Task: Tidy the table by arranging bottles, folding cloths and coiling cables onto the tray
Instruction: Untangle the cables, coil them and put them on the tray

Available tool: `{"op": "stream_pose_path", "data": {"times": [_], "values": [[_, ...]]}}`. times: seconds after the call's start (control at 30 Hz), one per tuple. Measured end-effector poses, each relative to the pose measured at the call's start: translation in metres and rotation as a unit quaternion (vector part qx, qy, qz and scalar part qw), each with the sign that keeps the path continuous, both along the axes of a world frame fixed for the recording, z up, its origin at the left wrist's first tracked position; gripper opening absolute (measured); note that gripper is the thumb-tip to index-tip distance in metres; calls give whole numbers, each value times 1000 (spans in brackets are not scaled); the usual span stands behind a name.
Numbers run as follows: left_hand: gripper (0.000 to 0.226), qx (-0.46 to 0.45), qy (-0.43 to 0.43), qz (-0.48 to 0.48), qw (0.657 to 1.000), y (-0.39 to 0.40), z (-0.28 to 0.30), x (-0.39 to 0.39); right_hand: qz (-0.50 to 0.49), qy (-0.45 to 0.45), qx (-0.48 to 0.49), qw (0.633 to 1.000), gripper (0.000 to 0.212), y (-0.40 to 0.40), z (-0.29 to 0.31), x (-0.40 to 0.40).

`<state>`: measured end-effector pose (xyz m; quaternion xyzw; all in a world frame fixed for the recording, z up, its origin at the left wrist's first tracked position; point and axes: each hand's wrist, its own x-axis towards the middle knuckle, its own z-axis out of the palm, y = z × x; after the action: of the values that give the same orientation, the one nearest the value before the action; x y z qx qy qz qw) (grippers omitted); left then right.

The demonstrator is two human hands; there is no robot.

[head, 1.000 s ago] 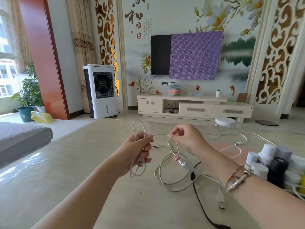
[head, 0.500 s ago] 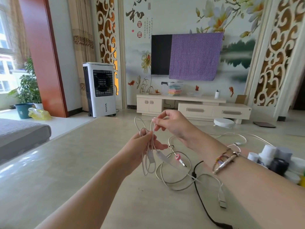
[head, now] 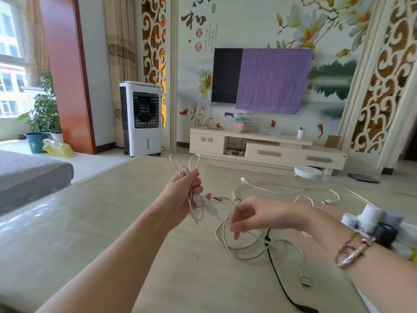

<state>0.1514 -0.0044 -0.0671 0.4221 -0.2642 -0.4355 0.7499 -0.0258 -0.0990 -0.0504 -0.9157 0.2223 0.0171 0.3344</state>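
My left hand (head: 185, 195) is raised above the beige table (head: 67, 245) and is shut on a partly coiled white cable (head: 195, 161). Two loops stick up above its fingers and a plug end hangs below. The same cable runs down to the right into loose loops (head: 228, 245) lying on the table. My right hand (head: 252, 215) hovers low over those loops, blurred, fingers apart and curled down; a strand passes under the fingertips. Several white and dark bottles (head: 372, 218) stand at the right edge.
A black cable (head: 279, 283) runs toward the front edge. Another white cable (head: 282, 190) with plugs sprawls further back on the right. A grey USB plug (head: 305, 280) lies near my right forearm. A grey sofa (head: 27, 172) is to the left.
My right hand brought a strand up to my left hand, then dropped down and right to the loops on the table. My left hand's bundle gained a loop.
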Motion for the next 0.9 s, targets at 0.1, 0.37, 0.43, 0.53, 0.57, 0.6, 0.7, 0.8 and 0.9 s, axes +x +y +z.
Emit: {"op": "stream_pose_path", "data": {"times": [0.1, 0.37, 0.43, 0.53, 0.57, 0.6, 0.7, 0.8, 0.9], "values": [[22, 12, -26, 40, 999, 1, -1, 0, 21, 11, 32, 999, 16, 1, 9, -7], [25, 29, -25, 123, 992, 5, -4, 20, 8, -70, 0, 998, 9, -4, 12, -16], [18, 51, -51, 119, 990, 5, -5, 19, -2, -82, -94, 992, 11, -4, 11, -10], [15, 63, -75, 76, 992, 6, -4, 11, 30, -101, -232, 967, 13, 3, 11, 2], [16, 63, -81, 52, 993, 6, -2, 6, 45, -116, -261, 957, 12, 6, 11, 6], [17, 66, -96, 31, 993, 7, -1, 1, 48, -138, -262, 954, 11, 9, 13, 11], [14, 84, -165, 0, 983, 7, 0, -10, 36, -195, -106, 974, 8, 15, 17, 22], [14, 107, -229, -7, 968, 7, -1, -12, 28, -199, 12, 980, 24, 12, 18, 28], [13, 126, -258, -39, 957, 8, -1, -16, 8, -158, -12, 987, 30, 4, 19, 31]]}}
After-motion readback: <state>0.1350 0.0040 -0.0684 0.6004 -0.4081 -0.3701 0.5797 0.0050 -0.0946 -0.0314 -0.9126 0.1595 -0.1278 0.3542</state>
